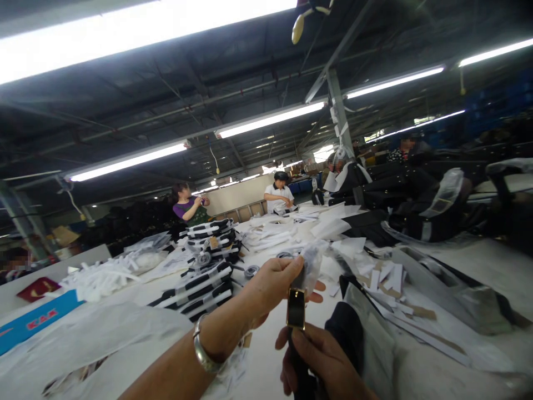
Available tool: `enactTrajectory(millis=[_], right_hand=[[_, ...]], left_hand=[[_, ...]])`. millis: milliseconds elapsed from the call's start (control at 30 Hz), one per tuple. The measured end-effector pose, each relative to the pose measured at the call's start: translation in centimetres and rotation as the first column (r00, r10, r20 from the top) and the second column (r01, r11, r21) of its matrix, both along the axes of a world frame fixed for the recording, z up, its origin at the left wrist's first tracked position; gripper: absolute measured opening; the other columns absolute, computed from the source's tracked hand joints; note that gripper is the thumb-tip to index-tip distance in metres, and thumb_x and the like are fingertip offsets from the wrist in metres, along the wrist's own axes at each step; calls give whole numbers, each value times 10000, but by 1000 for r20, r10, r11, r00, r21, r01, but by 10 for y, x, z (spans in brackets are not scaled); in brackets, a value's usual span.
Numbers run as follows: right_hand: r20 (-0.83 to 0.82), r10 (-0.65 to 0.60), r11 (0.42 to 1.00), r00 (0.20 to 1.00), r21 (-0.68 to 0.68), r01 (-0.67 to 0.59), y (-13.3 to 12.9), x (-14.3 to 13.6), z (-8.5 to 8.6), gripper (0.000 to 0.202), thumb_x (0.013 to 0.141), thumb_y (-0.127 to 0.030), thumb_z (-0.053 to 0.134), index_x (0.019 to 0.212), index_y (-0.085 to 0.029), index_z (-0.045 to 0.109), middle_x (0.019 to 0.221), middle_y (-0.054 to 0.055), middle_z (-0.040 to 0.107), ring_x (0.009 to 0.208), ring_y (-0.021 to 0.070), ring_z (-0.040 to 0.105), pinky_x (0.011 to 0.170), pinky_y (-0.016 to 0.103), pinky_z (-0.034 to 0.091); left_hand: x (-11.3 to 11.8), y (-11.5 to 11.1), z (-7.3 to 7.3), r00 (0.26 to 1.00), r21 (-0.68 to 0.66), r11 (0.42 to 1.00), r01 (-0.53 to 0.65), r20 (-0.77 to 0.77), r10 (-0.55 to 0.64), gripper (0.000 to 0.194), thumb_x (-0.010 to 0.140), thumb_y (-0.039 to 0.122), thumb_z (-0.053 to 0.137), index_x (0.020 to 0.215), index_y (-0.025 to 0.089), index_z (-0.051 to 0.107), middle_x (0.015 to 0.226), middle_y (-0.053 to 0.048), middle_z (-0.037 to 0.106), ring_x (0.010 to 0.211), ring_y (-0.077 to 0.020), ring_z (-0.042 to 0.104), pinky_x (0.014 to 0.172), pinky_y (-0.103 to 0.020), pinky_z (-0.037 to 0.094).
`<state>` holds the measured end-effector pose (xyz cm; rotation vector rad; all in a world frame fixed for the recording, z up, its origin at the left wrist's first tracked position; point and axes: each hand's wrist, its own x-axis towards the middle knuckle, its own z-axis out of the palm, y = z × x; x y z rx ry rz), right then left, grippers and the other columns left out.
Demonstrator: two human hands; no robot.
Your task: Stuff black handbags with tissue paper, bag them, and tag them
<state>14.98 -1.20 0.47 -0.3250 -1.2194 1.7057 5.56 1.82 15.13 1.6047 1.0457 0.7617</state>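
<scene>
Held up in front of me is a black belt with a shiny, gold-edged buckle (296,309). My right hand (328,358) grips the black belt strap (303,371) just below the buckle, its thumb near the buckle's lower edge. Above the buckle, my left hand (277,283) pinches a clear plastic wrapper (314,266) between thumb and fingers, with other fingertips showing behind it. A silver bangle (202,347) circles my left wrist. The lower end of the belt runs out of the picture.
Stacked black bundles with white strips (208,289) lie left of my hands. White paper sheets (333,222) spread across the table beyond. Cut strips (393,280) and plastic-covered black pieces (449,283) lie right. A blue box (41,319) stands left. Co-workers (280,194) work behind.
</scene>
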Motion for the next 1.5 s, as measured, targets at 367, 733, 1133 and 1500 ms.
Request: enactTrajectory(millis=[367,733,1133,1500], right_hand=[[-15,-12,999,1000,41,12,2,3,1,539,868,-676,606,920,-140,609,574,6,610,556,144,618,581,258,457],[171,-213,937,962,314,152,6,1,-1,641,908,-749,443,936,-134,619,658,58,629,548,128,561,525,236,399],[152,-209,923,966,356,144,7,3,-2,632,929,-721,442,940,-125,649,668,60,634,582,134,597,570,235,460],[153,-233,911,960,379,161,2,3,7,640,925,-735,416,905,-133,632,611,44,615,524,131,585,532,234,451]], left_hand=[[-9,-12,-3,994,81,996,43,-105,-34,608,811,673,659,1036,108,686,1002,-150,735,914,-244,703,711,-282,510],[-24,-25,-2,854,586,810,1,-423,304,577,914,357,574,1467,292,427,949,-17,733,705,-145,677,699,-242,504],[-39,-37,2,508,739,272,616,-637,580,667,739,-70,395,1351,157,534,1126,-83,730,881,-201,732,752,-268,581],[-36,-37,3,526,711,-55,701,-463,713,436,831,-41,389,1201,60,596,1078,-136,718,877,-217,714,760,-303,593]])
